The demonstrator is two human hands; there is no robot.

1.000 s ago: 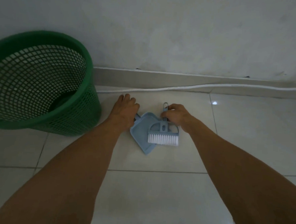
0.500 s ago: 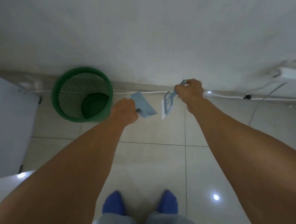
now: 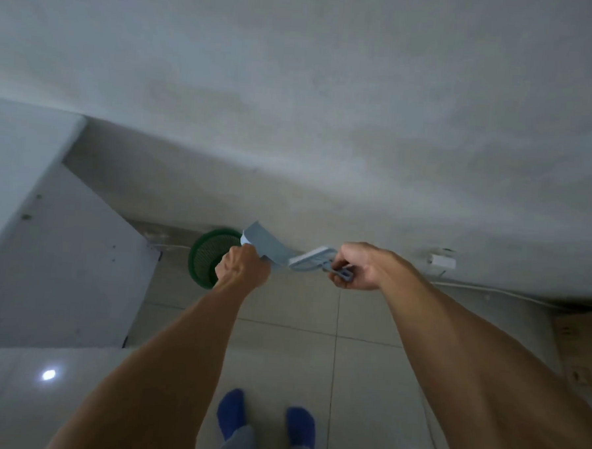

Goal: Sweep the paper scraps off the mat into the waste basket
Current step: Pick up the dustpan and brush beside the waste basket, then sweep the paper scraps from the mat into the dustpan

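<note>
My left hand (image 3: 242, 269) is closed on the handle of a light blue dustpan (image 3: 264, 245), held up in the air with its blade pointing up and away. My right hand (image 3: 361, 267) grips the handle of a small blue brush (image 3: 311, 259), whose white bristle head points left and almost touches the dustpan. The green mesh waste basket (image 3: 203, 257) stands on the floor by the wall, partly hidden behind my left hand. No mat or paper scraps are in view.
A white cabinet or table (image 3: 56, 263) fills the left side. A white cable (image 3: 490, 289) runs along the skirting to a plug box (image 3: 442, 262) on the wall. Cardboard boxes (image 3: 579, 349) sit at the right. My feet in blue socks (image 3: 265, 418) stand on pale floor tiles.
I have stood up from the floor with the dustpan and brush lifted. The basket now looks smaller and farther below, and both hands have come closer together.
</note>
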